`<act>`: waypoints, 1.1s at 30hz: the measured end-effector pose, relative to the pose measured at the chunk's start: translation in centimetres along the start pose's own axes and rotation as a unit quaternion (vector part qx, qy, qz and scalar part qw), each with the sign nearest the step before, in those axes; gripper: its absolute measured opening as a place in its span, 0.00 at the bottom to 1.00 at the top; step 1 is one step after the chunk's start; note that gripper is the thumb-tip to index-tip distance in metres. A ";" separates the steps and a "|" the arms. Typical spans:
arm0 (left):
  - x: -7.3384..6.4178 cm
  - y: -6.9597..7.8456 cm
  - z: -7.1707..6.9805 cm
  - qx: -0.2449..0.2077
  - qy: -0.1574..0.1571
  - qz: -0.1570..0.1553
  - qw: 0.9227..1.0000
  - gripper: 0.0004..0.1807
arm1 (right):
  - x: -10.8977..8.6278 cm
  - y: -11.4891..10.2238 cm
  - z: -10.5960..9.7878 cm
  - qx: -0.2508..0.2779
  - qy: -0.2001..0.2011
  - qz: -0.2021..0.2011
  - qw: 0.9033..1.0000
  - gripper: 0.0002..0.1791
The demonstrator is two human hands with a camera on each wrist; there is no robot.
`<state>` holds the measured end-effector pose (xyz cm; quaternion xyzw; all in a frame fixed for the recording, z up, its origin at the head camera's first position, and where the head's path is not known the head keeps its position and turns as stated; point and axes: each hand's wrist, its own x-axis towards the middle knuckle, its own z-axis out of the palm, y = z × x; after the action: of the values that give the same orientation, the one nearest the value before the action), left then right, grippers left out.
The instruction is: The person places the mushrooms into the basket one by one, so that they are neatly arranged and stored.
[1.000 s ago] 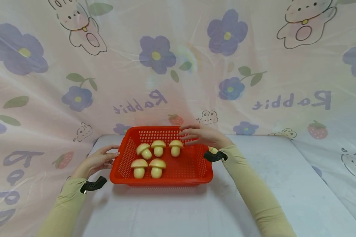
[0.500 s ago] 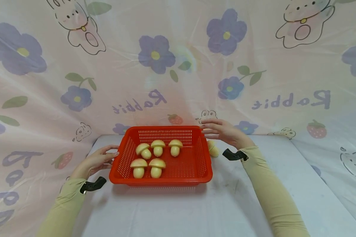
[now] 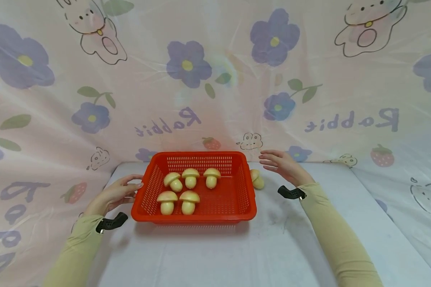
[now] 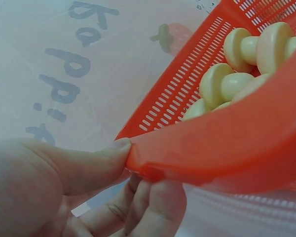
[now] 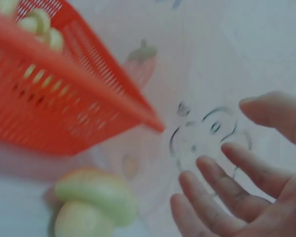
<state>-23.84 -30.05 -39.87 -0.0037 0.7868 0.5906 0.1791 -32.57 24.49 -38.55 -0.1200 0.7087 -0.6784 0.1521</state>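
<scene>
A red plastic basket (image 3: 201, 218) stands on the table with several yellow toy mushrooms (image 3: 188, 202) inside, mostly toward its left. My left hand (image 3: 115, 195) is at its left end. In the left wrist view the thumb (image 4: 96, 165) lies on top of the rim and the fingers (image 4: 160, 205) curl under it, pinching it. My right hand (image 3: 284, 165) hovers to the right of the basket, fingers spread and nothing in them. One more mushroom (image 3: 257, 179) lies on the table just outside the basket's right side, below and left of that hand; its cap faces up in the right wrist view.
The white tabletop (image 3: 208, 255) extends in front of the basket and to its right. A pale cloth (image 3: 222, 99) printed with flowers and rabbits hangs close behind the basket and down the sides. Black straps (image 3: 111, 224) circle both wrists.
My right hand has moved right from over the basket, past its right rim, and come down slightly. The mushroom outside now shows more fully. My left hand stays on the rim.
</scene>
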 end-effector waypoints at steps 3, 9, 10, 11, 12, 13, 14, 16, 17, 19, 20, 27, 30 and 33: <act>0.0 -0.1 0.0 -0.005 -0.004 0.002 1.000 0.32 | 0.0 1.3 -0.5 -0.001 0.003 0.004 1.000 0.26; 0.1 -0.4 -0.1 -0.025 -0.010 0.002 1.000 0.34 | 0.1 3.2 -0.8 -0.012 0.007 0.013 1.000 0.26; 0.1 -0.4 -0.1 -0.029 -0.012 0.003 1.000 0.34 | 0.1 3.4 -0.9 -0.012 0.008 0.014 1.000 0.26; 0.1 -0.5 -0.1 -0.031 -0.012 0.004 0.999 0.34 | 0.2 3.6 -0.9 -0.014 0.010 0.015 1.000 0.27; 0.2 -0.5 -0.1 -0.033 -0.012 0.004 0.999 0.34 | 0.2 3.8 -0.9 -0.016 0.010 0.016 1.000 0.27; 0.2 -0.5 -0.2 -0.035 -0.012 0.004 0.999 0.34 | 0.3 3.9 -1.0 -0.016 0.010 0.016 1.000 0.27; 0.2 -0.5 -0.2 -0.037 -0.012 0.005 0.999 0.34 | 0.3 4.1 -1.0 -0.018 0.011 0.016 1.000 0.27; 0.3 -0.5 -0.2 -0.041 -0.014 0.005 0.999 0.34 | 0.5 4.5 -1.1 -0.021 0.011 0.019 1.000 0.27; 0.3 -0.5 -0.3 -0.044 -0.015 0.004 0.999 0.34 | 0.5 4.7 -1.1 -0.023 0.011 0.020 0.999 0.26; 0.3 -0.5 -0.4 -0.054 -0.017 0.000 0.998 0.33 | 0.6 5.1 -1.1 -0.025 0.010 0.023 0.999 0.26; 0.3 -0.5 -0.4 -0.058 -0.018 -0.002 0.998 0.32 | 0.7 5.2 -1.1 -0.026 0.011 0.025 0.999 0.26; 0.4 -0.5 -0.5 -0.100 -0.016 -0.023 0.995 0.27 | 0.6 5.8 -0.4 -0.026 0.019 0.030 0.999 0.29; 0.4 -0.5 -0.3 -0.110 -0.012 -0.026 0.994 0.24 | 0.8 6.3 -0.5 -0.027 0.022 0.032 0.999 0.30; 0.5 -0.6 -0.1 -0.113 -0.007 -0.024 0.993 0.23 | 1.1 6.8 -0.6 -0.040 0.021 0.038 0.998 0.31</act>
<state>-24.19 -30.19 -40.54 -0.0384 0.7137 0.6711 0.1970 -33.58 24.94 -45.37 -0.0846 0.7421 -0.6460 0.1576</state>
